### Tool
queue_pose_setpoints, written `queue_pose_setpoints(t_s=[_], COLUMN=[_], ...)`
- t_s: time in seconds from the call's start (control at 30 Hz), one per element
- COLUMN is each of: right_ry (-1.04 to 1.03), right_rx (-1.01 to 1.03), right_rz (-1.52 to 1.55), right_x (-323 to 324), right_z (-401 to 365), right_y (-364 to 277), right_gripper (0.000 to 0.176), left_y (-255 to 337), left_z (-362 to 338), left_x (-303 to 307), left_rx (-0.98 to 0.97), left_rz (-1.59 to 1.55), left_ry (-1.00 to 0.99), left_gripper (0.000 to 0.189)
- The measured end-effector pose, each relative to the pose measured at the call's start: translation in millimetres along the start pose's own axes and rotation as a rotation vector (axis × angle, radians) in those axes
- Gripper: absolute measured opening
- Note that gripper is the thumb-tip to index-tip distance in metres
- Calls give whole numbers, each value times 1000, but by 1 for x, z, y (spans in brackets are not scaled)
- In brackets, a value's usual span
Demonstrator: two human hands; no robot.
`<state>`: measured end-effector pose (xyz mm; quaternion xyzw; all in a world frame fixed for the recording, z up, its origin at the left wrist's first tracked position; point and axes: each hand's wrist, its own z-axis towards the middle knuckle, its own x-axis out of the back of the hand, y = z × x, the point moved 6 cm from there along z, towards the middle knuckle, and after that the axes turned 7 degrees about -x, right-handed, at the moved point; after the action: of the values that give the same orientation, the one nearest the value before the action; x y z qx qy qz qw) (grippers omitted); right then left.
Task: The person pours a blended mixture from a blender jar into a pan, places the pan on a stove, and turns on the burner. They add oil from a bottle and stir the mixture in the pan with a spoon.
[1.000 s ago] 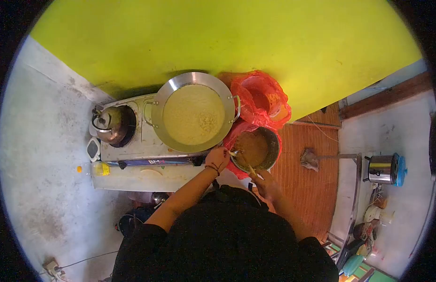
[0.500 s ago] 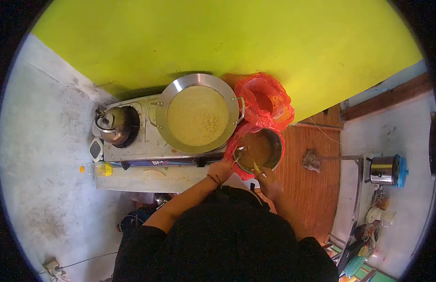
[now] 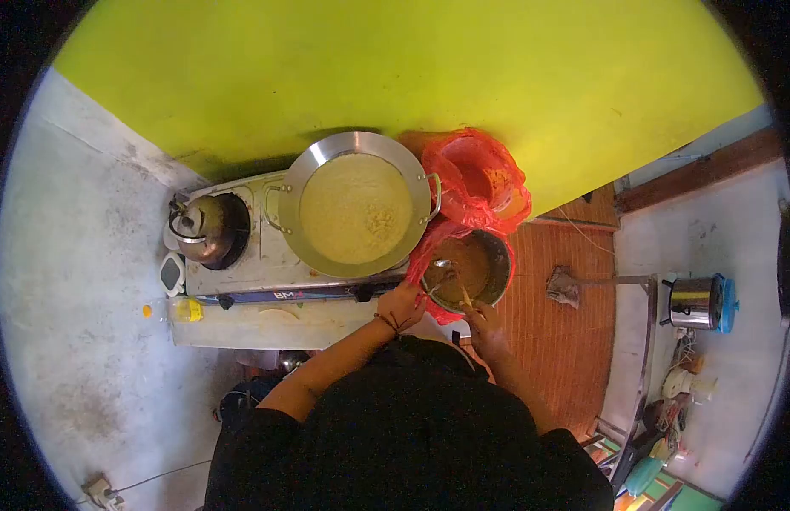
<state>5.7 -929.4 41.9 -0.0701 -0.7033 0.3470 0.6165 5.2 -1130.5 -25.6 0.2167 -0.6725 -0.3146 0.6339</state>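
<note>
A metal pot (image 3: 502, 271) holds brown, thick contents and stands in a red plastic bag (image 3: 422, 249). At its left rim, my left hand (image 3: 401, 304) is closed on something I cannot make out, by a thin metal handle and the bag's edge. My right hand (image 3: 484, 325) grips a ladle (image 3: 466, 296) with a yellowish handle, which reaches into the brown contents. Up and to the left, a wide two-handled pan (image 3: 294, 183) of pale, foamy liquid sits on the stove (image 3: 267, 255).
A kettle (image 3: 209, 223) stands on the stove's left side. Behind the pot is another container in a red bag (image 3: 476, 162). A yellow-labelled bottle (image 3: 187, 309) lies at the left. The green wall (image 3: 395, 68) borders the stove. A rice cooker (image 3: 695, 304) is at the right.
The ladle has shifted slightly within the brown contents, with its handle now tilted differently in my right hand. My left hand stays by the pot's left rim.
</note>
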Motion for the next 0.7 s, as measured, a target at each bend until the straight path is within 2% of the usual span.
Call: queue_pose_setpoints(t_s=[0.17, 0.27, 0.37, 0.47, 0.53, 0.7], right_ry=[134, 206, 190, 207, 145, 159], right_rx=[25, 87, 51, 22, -24, 95], right_rz=[-42, -43, -25, -43, 57, 5], right_x=[-12, -14, -9, -4, -2, -13], right_z=[1, 0, 4, 7, 17, 24], right_y=[12, 19, 12, 1, -6, -12], right_gripper=[35, 32, 29, 24, 21, 19], left_y=[-10, -37, -56, -69, -88, -94], left_z=[-2, -18, -37, -49, -56, -59], left_x=[-2, -6, 4, 15, 9, 22], left_rx=[91, 258, 321, 471, 439, 507], left_rz=[33, -94, -141, -124, -112, -170], left_ry=[-221, -290, -240, -243, -174, -92], left_gripper=[28, 32, 34, 34, 33, 33])
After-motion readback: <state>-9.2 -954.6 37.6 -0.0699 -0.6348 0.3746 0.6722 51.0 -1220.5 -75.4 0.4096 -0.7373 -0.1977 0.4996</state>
